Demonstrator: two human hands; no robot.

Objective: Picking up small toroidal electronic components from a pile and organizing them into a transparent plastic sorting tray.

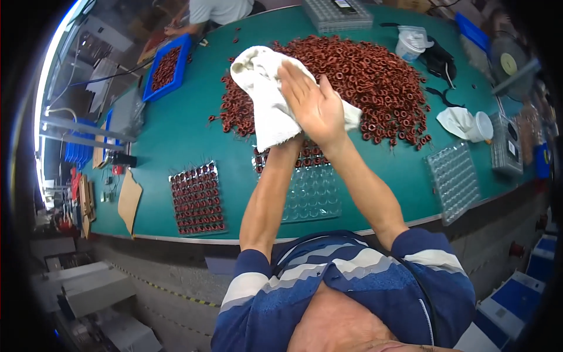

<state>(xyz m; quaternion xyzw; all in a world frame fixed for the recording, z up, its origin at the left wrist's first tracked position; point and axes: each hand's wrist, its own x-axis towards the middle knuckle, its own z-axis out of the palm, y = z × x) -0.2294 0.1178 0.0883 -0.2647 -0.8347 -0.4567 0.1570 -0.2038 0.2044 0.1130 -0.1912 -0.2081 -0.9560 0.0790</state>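
Observation:
A crumpled white cloth (272, 117) lies draped over my left hand, whose fingers it hides; only the left forearm (272, 182) shows below it. My right hand (319, 114) is palm up against the cloth, fingers stretched out and thumb apart. Beyond both hands spreads a large heap of small reddish-brown rings with wire ends (381, 76), which look like wound coils. Under my forearms sits a clear plastic tray (311, 196), with rings in its far rows and bare pockets nearer me. Left of it, another tray (197, 199) is filled with rings.
A blue bin (185, 56) of rings stands far left, near another person (220, 10). Stacked clear trays (337, 20) are at the back. To the right are a white tub (410, 44), a round container (482, 126) and a tilted clear tray (454, 179). Cardboard (129, 199) lies left.

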